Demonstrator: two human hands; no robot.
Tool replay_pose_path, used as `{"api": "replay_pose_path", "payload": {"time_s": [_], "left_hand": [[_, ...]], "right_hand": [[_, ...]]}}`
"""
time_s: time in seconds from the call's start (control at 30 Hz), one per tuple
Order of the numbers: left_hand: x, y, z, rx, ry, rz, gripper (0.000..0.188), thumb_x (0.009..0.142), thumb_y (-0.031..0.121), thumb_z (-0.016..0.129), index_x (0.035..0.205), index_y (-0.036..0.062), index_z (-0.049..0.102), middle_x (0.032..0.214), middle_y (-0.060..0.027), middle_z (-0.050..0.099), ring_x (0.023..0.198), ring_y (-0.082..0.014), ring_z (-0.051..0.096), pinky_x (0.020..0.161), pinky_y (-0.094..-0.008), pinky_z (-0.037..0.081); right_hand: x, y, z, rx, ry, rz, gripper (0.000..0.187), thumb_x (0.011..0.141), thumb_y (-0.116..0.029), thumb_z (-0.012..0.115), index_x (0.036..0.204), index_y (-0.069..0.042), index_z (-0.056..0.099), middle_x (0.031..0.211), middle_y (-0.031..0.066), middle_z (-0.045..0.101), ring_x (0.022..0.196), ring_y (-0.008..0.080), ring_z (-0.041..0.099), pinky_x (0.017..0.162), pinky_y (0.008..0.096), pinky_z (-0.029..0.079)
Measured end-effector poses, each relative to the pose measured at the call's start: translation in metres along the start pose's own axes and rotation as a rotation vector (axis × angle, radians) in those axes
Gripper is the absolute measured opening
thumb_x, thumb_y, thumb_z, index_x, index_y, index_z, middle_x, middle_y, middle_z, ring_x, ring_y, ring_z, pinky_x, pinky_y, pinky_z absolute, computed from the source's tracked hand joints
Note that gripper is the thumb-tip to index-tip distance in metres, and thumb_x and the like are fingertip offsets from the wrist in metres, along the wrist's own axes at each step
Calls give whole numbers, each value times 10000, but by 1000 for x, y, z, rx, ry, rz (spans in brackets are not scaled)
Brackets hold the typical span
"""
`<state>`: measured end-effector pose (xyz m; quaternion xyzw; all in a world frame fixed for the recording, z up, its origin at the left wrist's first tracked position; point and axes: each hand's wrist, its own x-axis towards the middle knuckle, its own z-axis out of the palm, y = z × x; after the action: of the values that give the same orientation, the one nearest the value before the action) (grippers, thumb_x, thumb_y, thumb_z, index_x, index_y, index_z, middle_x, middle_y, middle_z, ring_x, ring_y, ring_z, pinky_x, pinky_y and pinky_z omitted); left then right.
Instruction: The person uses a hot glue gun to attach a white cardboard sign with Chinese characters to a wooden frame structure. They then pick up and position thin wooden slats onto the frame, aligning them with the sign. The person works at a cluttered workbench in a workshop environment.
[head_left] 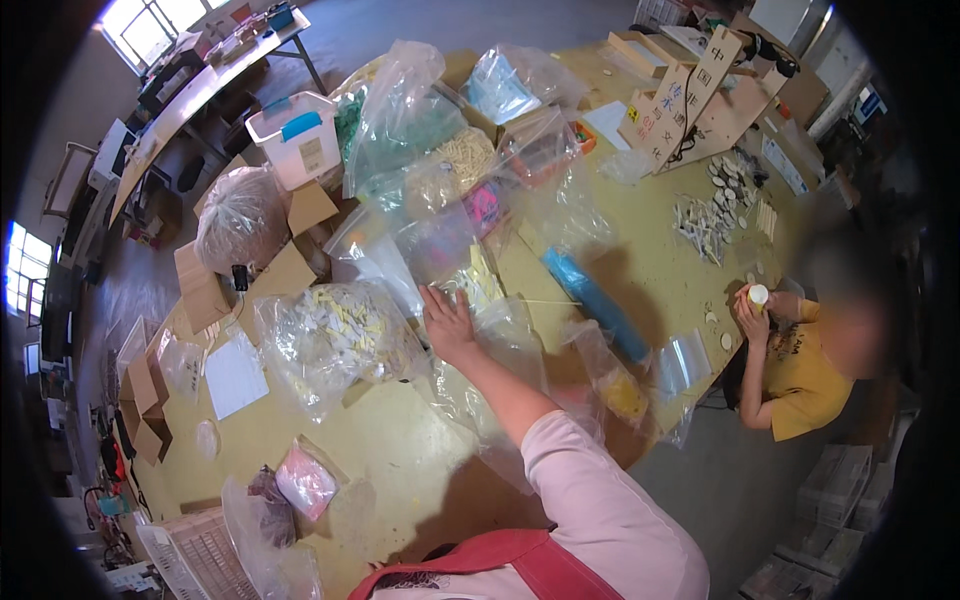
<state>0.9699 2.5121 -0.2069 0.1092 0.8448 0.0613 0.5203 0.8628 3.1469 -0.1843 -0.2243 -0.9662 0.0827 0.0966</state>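
Observation:
My right hand (447,322) reaches forward over the table, its fingers apart and resting on clear plastic bags. Just beyond the fingertips, pale yellow strips (482,277) lie in a clear bag. Left of the hand sits a large clear bag of white and yellow small pieces (345,335). Below the wrist, a crumpled clear bag (490,375) spreads over the tabletop, partly under my forearm. A white sheet in plastic (392,268) lies close to my fingers. My left hand does not show.
A blue roll (597,305) lies right of my arm. Boxes, a white bin (295,140) and more bags crowd the far side. A person in a yellow shirt (815,375) holds a small white-topped container (757,296) at right. A basket (200,555) stands near left.

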Motion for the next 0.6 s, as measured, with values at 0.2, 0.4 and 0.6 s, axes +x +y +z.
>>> {"api": "replay_pose_path", "payload": {"time_s": [0.2, 0.4, 0.6], "left_hand": [[-22, -6, 9, 12, -16, -16, 1213, 765, 467, 815, 1544, -67, 55, 1558, -414, -71, 1474, -543, 90, 1201, -493, 243], [-22, -1, 9, 14, -19, -9, 1208, 760, 458, 819, 1547, -60, 63, 1567, -403, -55, 1477, -535, 101, 1198, -498, 250], [-20, 4, 10, 27, 1, 17, 1204, 756, 449, 824, 1550, -53, 72, 1577, -391, -39, 1479, -527, 112, 1194, -503, 257]], "right_hand": [[-23, -43, -20, 261, 109, -177, 565, 920, -63, 432, 1481, 6, 415, 1638, 97, 255, 1517, 226, 237, 1211, 579, 160], [-33, -64, -35, 563, -17, -214, 547, 868, 1, 476, 1415, 15, 470, 1552, 145, 384, 1452, 296, 350, 1194, 544, 236], [-51, -73, -60, 651, 189, -49, 279, 887, -77, 552, 1153, -16, 610, 1330, 151, 550, 1293, 310, 491, 1106, 506, 351]]}}
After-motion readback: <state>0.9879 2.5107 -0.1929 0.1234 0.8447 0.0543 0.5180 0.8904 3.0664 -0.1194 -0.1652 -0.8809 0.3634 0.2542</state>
